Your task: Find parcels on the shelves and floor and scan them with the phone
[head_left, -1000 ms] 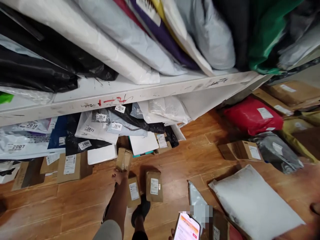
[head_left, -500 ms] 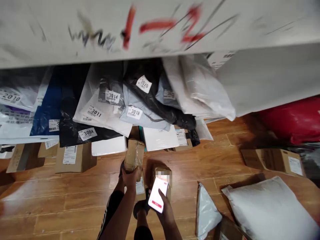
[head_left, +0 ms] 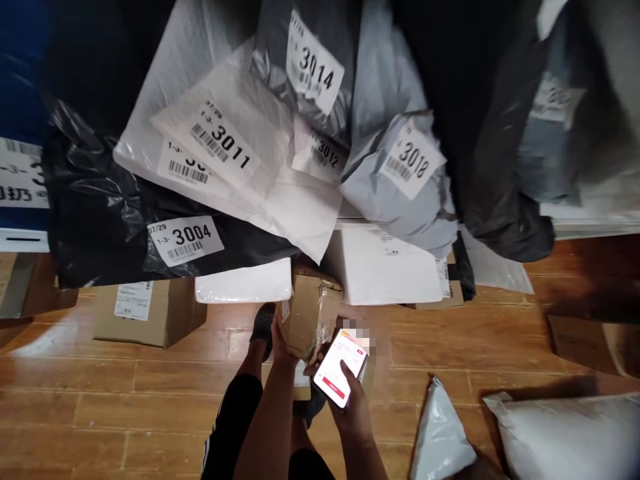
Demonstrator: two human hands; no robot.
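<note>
My left hand (head_left: pixel 283 347) is closed on the left side of a brown cardboard box (head_left: pixel 311 312) wrapped in shiny tape. The box's far end lies between two white packages at the underside of the shelf. In my right hand (head_left: pixel 354 393) is a smartphone (head_left: pixel 341 368) with a lit white screen and a red bar near its lower edge. My right thumb rests over the screen. The phone's upper end sits close to the box's near right corner; whether they touch I cannot tell.
Overhead, a shelf holds several bagged parcels, among them a black bag (head_left: pixel 120 220) labelled 3004 and a grey bag (head_left: pixel 395 193) labelled 3018. A cardboard carton (head_left: pixel 173 313) stands at left on the wooden floor (head_left: pixel 175 400). Grey (head_left: pixel 443 433) and white bags (head_left: pixel 570 427) lie right.
The view has moved closer to the shelf, so the bags look larger and the red-marked board is out of sight. My hands, box and phone appear further right, with box and phone nearer each other.
</note>
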